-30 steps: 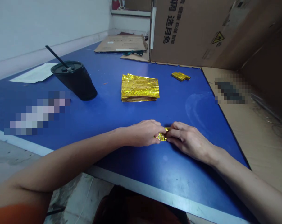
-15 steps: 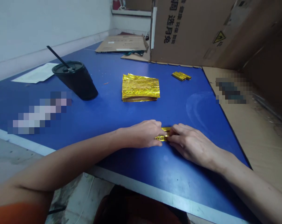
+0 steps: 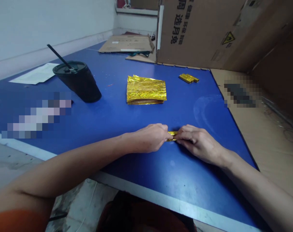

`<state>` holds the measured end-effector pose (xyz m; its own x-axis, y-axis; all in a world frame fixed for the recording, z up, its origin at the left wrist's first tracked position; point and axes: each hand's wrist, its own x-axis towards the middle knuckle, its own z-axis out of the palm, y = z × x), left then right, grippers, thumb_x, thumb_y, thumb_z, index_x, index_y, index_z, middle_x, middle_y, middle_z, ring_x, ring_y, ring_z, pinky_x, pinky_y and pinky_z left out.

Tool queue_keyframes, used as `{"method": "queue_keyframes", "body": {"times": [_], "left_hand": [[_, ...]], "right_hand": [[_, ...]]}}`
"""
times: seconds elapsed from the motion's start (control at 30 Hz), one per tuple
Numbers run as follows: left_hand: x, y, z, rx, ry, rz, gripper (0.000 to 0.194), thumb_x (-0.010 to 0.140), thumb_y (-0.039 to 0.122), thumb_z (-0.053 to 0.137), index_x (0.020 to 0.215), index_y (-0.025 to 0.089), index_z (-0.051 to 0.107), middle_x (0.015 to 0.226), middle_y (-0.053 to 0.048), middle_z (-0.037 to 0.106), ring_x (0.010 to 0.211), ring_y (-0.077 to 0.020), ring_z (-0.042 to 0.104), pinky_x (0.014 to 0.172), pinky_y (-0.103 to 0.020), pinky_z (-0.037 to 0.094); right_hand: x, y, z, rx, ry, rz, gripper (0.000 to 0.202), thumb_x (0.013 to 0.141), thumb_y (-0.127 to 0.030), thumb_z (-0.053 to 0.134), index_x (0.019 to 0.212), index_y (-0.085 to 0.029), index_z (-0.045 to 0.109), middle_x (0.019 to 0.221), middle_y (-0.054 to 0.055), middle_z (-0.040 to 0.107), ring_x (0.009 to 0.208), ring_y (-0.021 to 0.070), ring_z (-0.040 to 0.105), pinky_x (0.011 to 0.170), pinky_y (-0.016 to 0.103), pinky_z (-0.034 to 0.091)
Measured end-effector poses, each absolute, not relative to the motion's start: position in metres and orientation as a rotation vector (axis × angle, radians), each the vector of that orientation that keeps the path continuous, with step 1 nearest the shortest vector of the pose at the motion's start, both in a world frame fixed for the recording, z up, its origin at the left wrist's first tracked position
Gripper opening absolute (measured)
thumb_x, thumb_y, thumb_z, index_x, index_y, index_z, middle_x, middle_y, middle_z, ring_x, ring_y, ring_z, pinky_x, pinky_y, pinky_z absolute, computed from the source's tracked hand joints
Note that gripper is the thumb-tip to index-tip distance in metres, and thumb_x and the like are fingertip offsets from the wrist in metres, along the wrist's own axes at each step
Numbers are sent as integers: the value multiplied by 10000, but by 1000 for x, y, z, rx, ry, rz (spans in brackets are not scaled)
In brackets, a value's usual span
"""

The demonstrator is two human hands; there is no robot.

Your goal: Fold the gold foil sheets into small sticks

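Note:
Between my two hands, low on the blue table, lies a narrow folded strip of gold foil paper (image 3: 172, 133). My left hand (image 3: 154, 138) is closed on its left end, fingertips pressed down on it. The fingers of my right hand (image 3: 197, 140) pinch the right end. Most of the strip is covered by the fingers. Beyond my hands sits a stack of gold foil paper sheets (image 3: 146, 90), its layered edge facing me. Farther back on the right is a small pile of folded gold foil strips (image 3: 188, 78).
A dark tumbler with a straw (image 3: 78, 82) stands at the left, near a white paper sheet (image 3: 35, 74) and a blurred-out object (image 3: 37, 117). Flat cardboard (image 3: 127, 44) lies at the back. A large cardboard panel (image 3: 197, 35) rises behind the table (image 3: 107, 112).
The foil between my hands has become narrower, its near edge folded up. My left fingers have curled in closer, and my right fingers have shifted slightly up.

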<state>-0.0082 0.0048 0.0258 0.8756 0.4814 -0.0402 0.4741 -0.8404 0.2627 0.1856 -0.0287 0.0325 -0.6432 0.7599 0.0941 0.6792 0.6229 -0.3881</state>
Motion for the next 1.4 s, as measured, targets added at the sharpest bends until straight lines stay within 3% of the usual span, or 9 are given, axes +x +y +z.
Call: {"method": "queue_keyframes", "body": {"times": [0.17,0.33,0.53,0.67,1.2,1.4], "left_hand": [[-8,5,28,2741,741,27,234,828,126,346,910,164,562,818,-54,535,762,-172,508,684,-276,378],[-8,2,26,2641,799,142,212,838,133,330,1009,140,455,867,-56,558,808,-178,525,717,-294,392],[-8,1,25,2678,855,171,116,819,144,351,848,163,462,822,-32,552,758,-164,527,693,-282,392],[-6,1,24,2672,898,192,128,802,128,353,843,157,471,819,-31,547,760,-162,536,669,-274,394],[-2,-4,22,2729,1080,105,147,797,118,370,924,158,434,890,-49,447,614,-137,518,573,-291,417],[-2,-4,24,2752,1090,82,162,814,141,357,956,157,433,894,-58,455,621,-145,529,571,-295,432]], "right_hand": [[184,-26,34,-1315,-2404,568,129,782,-122,458,789,-182,572,724,22,612,674,144,555,634,271,434],[183,-24,32,-1260,-2425,613,177,781,-96,424,777,-178,582,762,33,622,721,144,572,678,266,435],[183,-22,30,-1317,-2463,559,186,768,-85,438,751,-175,601,729,31,590,677,138,551,644,257,422],[183,-20,29,-1358,-2492,520,192,759,-72,445,729,-176,603,705,28,556,663,138,531,628,253,410],[182,-22,27,-1358,-2457,495,154,778,-82,435,756,-171,559,736,35,548,681,148,523,642,267,408],[186,-19,19,-1422,-2469,357,130,810,-164,462,901,-187,551,822,39,559,733,159,534,672,276,413]]}}
